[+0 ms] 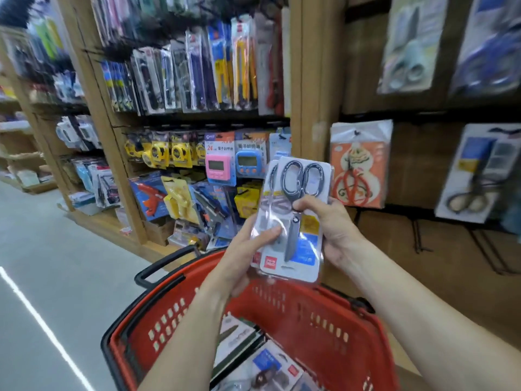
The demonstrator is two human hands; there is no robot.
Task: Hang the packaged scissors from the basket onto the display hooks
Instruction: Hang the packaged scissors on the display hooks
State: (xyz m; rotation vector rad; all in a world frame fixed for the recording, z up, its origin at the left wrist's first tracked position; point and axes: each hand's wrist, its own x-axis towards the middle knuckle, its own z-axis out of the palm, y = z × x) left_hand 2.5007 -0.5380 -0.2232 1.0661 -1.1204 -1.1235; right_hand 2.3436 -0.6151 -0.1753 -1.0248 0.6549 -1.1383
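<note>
At the far left a grey floor runs past a wooden shelving unit hung with packaged goods: yellow tape measures, a pink timer and a blue timer side by side, and an orange glue gun pack lower down.

Near the bottom, a red basket with a black handle sits below the arms; more packages lie inside it, too blurred to tell apart.

Above the basket's far rim, the left hand grips the left edge of the packaged scissors, thumb pressed across the clear front and fingers curled behind. There appear to be two packs held together, one peeking out behind the left edge of the front one. The front pack stands nearly upright with its grey handle loops at the top and the blade pointing down, a red label at its lower left corner.

The right hand holds the same pack by its right edge, thumb curled over the front near the scissor pivot and fingers wrapped behind the card.

Just right of the pack, a display wall carries an orange-carded pair of scissors on a hook. Further right hangs another scissors pack with a blue and white card, and two blurred packs hang above.
</note>
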